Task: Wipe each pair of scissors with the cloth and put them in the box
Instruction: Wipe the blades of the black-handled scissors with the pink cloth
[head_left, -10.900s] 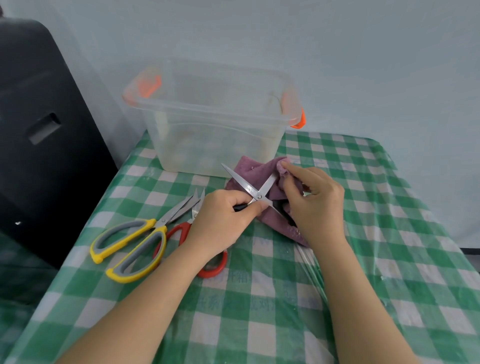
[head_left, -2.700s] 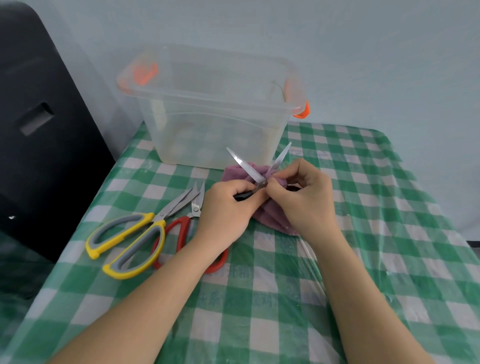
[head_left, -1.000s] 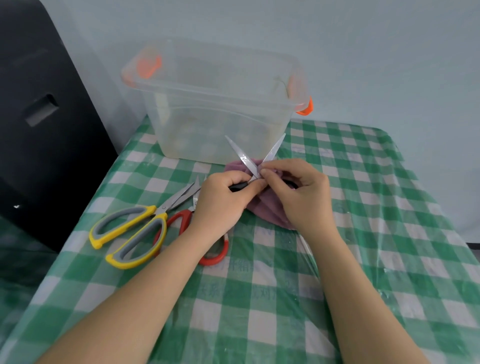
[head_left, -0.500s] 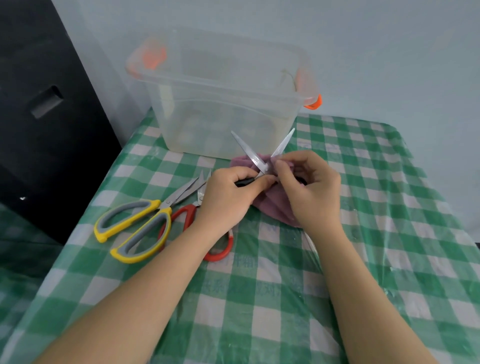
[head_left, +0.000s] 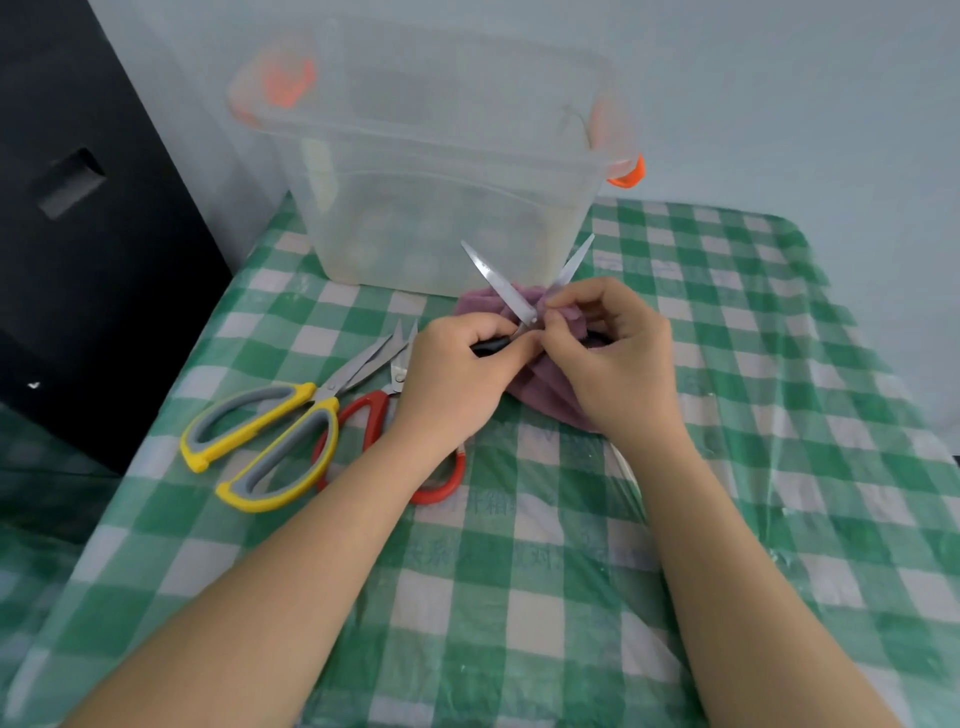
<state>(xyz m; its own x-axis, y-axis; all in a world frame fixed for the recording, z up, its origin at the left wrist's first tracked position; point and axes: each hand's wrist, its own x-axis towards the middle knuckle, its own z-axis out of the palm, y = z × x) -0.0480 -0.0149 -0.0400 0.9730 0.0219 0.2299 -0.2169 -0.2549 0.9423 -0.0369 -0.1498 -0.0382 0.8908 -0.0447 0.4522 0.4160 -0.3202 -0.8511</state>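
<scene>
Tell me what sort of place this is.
Probably a plain room at home or a small workroom, though I cannot be sure. A table under a green-and-white checked plastic tablecloth stands against a bare pale wall, with a clear plastic storage box with orange clips on it.

- Nothing here can I read for certain.
- On the checked tablecloth (head_left: 519, 597), just in front of my left hand (head_left: 452, 379) and my right hand (head_left: 613, 364), faint printed characters run in rows under the clear plastic cover; they are too blurred for me to make out.
- A second faint row lies nearer to me than the first, equally unreadable.
</scene>
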